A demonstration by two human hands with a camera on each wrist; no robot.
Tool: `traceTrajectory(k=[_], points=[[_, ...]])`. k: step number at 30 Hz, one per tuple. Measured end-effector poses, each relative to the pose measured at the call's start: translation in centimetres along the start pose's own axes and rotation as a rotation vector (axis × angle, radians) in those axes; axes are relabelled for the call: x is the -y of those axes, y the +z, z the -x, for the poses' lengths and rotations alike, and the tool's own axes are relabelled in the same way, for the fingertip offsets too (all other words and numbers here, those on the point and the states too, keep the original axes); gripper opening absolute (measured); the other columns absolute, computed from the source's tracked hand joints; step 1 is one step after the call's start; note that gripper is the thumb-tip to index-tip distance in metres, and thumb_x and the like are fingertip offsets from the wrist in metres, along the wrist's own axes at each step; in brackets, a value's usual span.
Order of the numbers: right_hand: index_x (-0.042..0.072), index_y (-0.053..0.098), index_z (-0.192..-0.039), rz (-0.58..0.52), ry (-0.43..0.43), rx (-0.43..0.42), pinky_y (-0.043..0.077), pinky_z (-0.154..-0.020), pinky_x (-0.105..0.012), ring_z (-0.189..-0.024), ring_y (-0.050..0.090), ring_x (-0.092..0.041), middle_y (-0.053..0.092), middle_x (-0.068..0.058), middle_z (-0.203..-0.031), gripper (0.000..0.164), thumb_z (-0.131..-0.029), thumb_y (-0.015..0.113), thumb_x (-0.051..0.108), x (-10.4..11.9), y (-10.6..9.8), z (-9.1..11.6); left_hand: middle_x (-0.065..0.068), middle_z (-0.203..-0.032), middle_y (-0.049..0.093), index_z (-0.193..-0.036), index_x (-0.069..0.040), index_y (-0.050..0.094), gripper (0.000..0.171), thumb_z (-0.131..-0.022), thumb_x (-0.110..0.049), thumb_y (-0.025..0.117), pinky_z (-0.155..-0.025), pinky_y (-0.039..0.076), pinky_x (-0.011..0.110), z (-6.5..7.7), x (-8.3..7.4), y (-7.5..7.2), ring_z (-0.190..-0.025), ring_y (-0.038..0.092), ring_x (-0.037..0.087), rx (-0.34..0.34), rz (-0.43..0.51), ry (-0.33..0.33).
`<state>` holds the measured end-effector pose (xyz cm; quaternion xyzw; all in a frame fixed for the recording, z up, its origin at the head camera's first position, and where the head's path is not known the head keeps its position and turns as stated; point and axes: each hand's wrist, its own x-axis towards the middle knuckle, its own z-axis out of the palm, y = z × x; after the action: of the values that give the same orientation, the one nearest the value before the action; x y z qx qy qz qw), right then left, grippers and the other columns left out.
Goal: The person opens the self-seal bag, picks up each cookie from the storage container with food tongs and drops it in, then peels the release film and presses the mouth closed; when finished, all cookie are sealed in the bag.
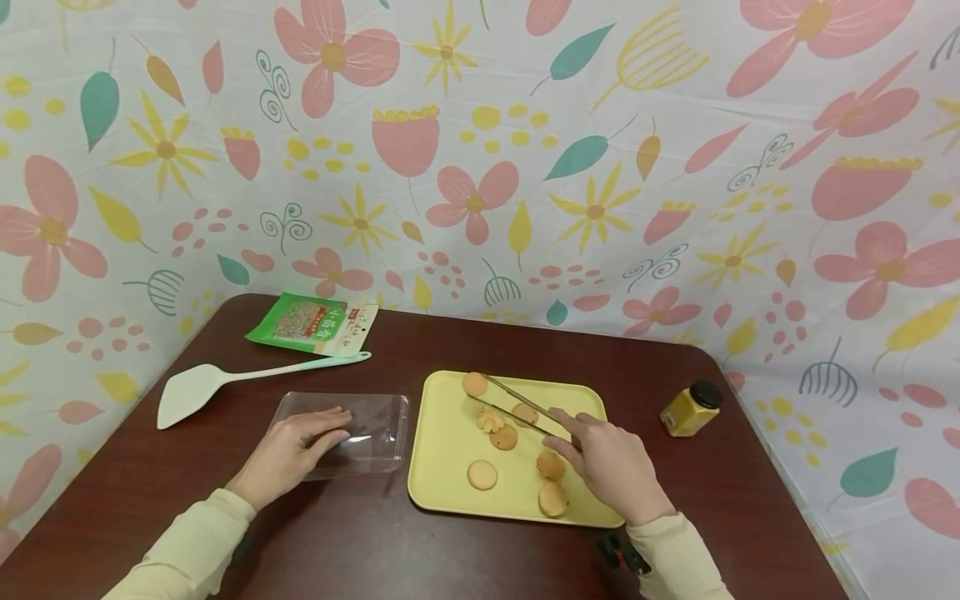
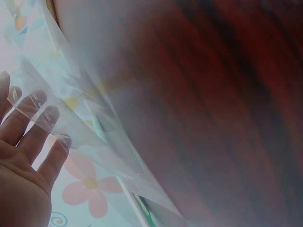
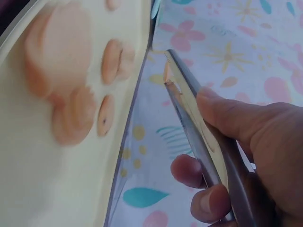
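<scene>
My right hand [image 1: 611, 467] holds metal tongs [image 3: 189, 109], thumb on one arm and fingers round the other. Between the tongs' tips is a round cookie [image 1: 475, 384], over the far left part of the yellow tray [image 1: 446, 450]. Several more cookies lie on the tray, among them a plain round one [image 1: 482, 475] and a ridged one [image 1: 490, 422]. My left hand [image 1: 296, 450] rests on a clear plastic container [image 1: 375, 433] left of the tray. In the left wrist view, its fingers [image 2: 35, 137] lie extended against the clear plastic.
A pale spatula [image 1: 197, 392] lies at the left of the dark table [image 1: 360, 542]. Behind it is a green and white food packet [image 1: 311, 325]. At the right stands a yellow jar with a black lid [image 1: 692, 410]. A flower-printed cloth [image 1: 480, 167] hangs behind the table.
</scene>
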<state>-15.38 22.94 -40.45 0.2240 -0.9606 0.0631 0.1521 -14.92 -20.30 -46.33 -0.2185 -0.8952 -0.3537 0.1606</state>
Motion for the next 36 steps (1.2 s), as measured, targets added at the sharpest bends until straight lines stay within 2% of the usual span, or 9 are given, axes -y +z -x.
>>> traceTrajectory(k=[6,8,14,20,27,31,34,36], points=[[0.028,0.062,-0.125,-0.008,-0.088,-0.034,0.026,-0.036,-0.019,-0.043,0.029,0.0,0.035,0.016,-0.062,0.043,-0.088,0.062,0.049,1.9,-0.3,-0.4,0.007,-0.114,0.066,-0.113,-0.008,0.07,0.029,-0.085,-0.017,0.071,-0.083,0.052,0.043,0.0,-0.1,-0.1,-0.111,0.059,0.025,-0.003,0.011,-0.003],[0.029,0.063,-0.125,-0.02,-0.116,-0.048,0.025,-0.036,-0.017,-0.044,0.027,0.001,0.032,0.017,-0.062,0.043,-0.087,0.062,0.048,2.5,-0.3,-0.5,0.008,-0.115,0.066,-0.112,-0.008,0.07,0.029,-0.085,-0.016,0.072,-0.083,0.052,0.043,0.0,-0.2,-0.1,-0.111,0.059,0.025,-0.004,0.013,-0.006],[0.023,0.067,-0.119,-0.053,-0.189,-0.069,0.029,-0.04,-0.016,-0.048,0.033,0.005,0.037,0.018,-0.064,0.04,-0.085,0.066,0.045,4.1,-0.2,-1.1,0.008,-0.114,0.066,-0.112,-0.007,0.07,0.029,-0.085,-0.016,0.072,-0.084,0.051,0.044,0.0,-0.3,-0.1,-0.11,0.059,0.025,-0.005,0.016,-0.006],[0.026,0.066,-0.119,-0.077,-0.233,-0.057,0.036,-0.042,-0.019,-0.049,0.036,0.005,0.041,0.019,-0.066,0.04,-0.084,0.067,0.045,5.1,0.5,-1.7,0.005,-0.116,0.065,-0.114,-0.009,0.07,0.029,-0.086,-0.017,0.07,-0.084,0.052,0.042,-0.1,-0.2,-0.2,-0.112,0.058,0.024,0.015,0.017,-0.019],[0.028,0.064,-0.121,-0.079,-0.262,-0.034,0.037,-0.043,-0.02,-0.051,0.039,0.005,0.044,0.017,-0.068,0.041,-0.085,0.066,0.047,5.9,1.4,-2.1,0.007,-0.116,0.065,-0.114,-0.009,0.069,0.03,-0.085,-0.013,0.071,-0.084,0.052,0.042,0.0,-0.4,-0.1,-0.113,0.058,0.024,0.027,0.032,-0.037],[0.027,0.064,-0.12,-0.077,-0.275,-0.014,0.037,-0.042,-0.02,-0.051,0.039,0.006,0.044,0.017,-0.068,0.04,-0.086,0.064,0.048,6.3,1.8,-2.3,0.007,-0.118,0.064,-0.114,-0.01,0.07,0.029,-0.086,-0.016,0.07,-0.082,0.053,0.041,-0.1,-0.5,0.3,-0.112,0.058,0.022,0.035,0.04,-0.048],[0.025,0.064,-0.12,-0.087,-0.295,0.004,0.036,-0.041,-0.02,-0.051,0.04,0.006,0.045,0.017,-0.068,0.04,-0.087,0.063,0.047,6.8,1.9,-2.5,0.005,-0.117,0.065,-0.114,-0.011,0.07,0.029,-0.086,-0.016,0.071,-0.083,0.052,0.04,0.0,-0.5,0.4,-0.112,0.059,0.022,0.033,0.01,-0.02],[0.025,0.064,-0.12,-0.087,-0.304,0.011,0.036,-0.041,-0.02,-0.052,0.042,0.006,0.047,0.016,-0.069,0.04,-0.087,0.062,0.048,7.0,2.0,-2.6,0.004,-0.115,0.066,-0.113,-0.01,0.07,0.029,-0.084,-0.014,0.072,-0.085,0.051,0.042,0.0,-0.4,0.4,-0.111,0.059,0.024,0.017,-0.035,0.031]])
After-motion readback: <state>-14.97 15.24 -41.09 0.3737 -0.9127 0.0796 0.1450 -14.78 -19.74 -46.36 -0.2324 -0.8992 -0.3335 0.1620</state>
